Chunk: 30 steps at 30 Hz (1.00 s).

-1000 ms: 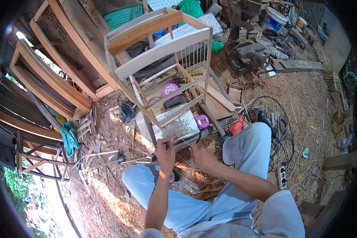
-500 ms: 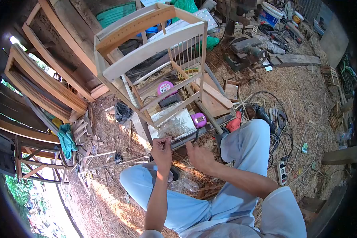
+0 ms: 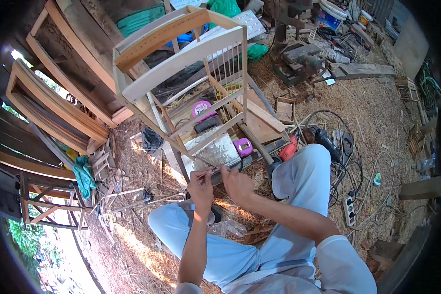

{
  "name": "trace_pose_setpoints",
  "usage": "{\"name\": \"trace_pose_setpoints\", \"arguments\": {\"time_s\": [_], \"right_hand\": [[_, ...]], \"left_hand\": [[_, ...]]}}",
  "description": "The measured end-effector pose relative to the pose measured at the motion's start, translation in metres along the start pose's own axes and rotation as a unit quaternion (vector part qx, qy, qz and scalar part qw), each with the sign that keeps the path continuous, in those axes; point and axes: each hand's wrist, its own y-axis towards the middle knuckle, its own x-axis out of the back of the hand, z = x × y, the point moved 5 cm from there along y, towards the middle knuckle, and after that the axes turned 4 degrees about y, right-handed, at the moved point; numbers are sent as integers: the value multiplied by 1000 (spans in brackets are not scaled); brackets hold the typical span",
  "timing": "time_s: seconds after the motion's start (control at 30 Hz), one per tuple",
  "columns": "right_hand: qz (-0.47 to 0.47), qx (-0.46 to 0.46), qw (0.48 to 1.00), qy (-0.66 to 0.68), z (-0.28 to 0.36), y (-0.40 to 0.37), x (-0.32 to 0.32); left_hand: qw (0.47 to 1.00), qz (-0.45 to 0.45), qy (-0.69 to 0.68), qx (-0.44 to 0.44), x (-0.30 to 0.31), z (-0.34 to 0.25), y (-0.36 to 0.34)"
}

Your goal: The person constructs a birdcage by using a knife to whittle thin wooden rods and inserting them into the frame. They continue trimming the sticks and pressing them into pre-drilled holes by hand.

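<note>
My left hand [image 3: 200, 188] is closed in a pinch in front of the wooden frame, fingertips pointing up. Close beside it on the right, my right hand [image 3: 237, 186] has its thumb and fingers pressed together. Something thin shows between the fingertips, too small to name. Just beyond the hands lies a worn whitish board [image 3: 219, 147]. On and beside it are a dark block [image 3: 207, 124], a pink tape measure [image 3: 201, 109] and a purple tape measure [image 3: 243, 146]. Over these stands a pale wooden frame [image 3: 181, 66] with a curved rail and thin spindles.
To the left lean several curved wooden frames [image 3: 49, 103]. Right of my knee are a red power tool [image 3: 289, 148], a black corded tool [image 3: 326, 143] and a power strip [image 3: 349, 211]. A small wooden box [image 3: 284, 110] and a metal vise-like machine [image 3: 301, 63] stand farther back among wood shavings.
My right hand has moved left, closer to my left hand, and its fingers are turned further toward it. My left hand stays almost in place. The view has shifted slightly.
</note>
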Motion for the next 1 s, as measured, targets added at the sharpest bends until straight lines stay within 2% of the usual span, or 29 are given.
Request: {"name": "trace_pose_setpoints", "arguments": {"time_s": [0.13, 0.2, 0.27, 0.3, 0.37, 0.4, 0.47, 0.7, 1.0], "right_hand": [[-19, 18, 999, 41, -2, 5, -3], [-26, 34, 997, 62, 0, 4, 5], [47, 52, 989, 128, 5, 0, 12], [49, 54, 989, 128, 4, 2, 12], [80, 5, 985, 154, -4, 2, 5], [82, 5, 984, 156, -6, 1, -2], [29, 23, 983, 178, -11, 2, -10], [53, 47, 988, 135, -16, -12, -4], [36, 6, 998, 48, -5, 1, -5]], "left_hand": [[999, -17, 15, -25, -1, -4, -1], [1000, -7, 14, 20, -1, 12, -2], [1000, -15, 0, 0, -1, 14, -2], [1000, -21, -14, -16, -1, 11, -3], [1000, -16, -16, 12, -1, 14, -5], [999, -10, -19, 34, 0, 16, -4], [1000, -11, -14, 24, 0, 15, -2], [999, -26, -29, 25, 0, 13, -1], [1000, -12, 11, -4, -2, 13, -1]]}}
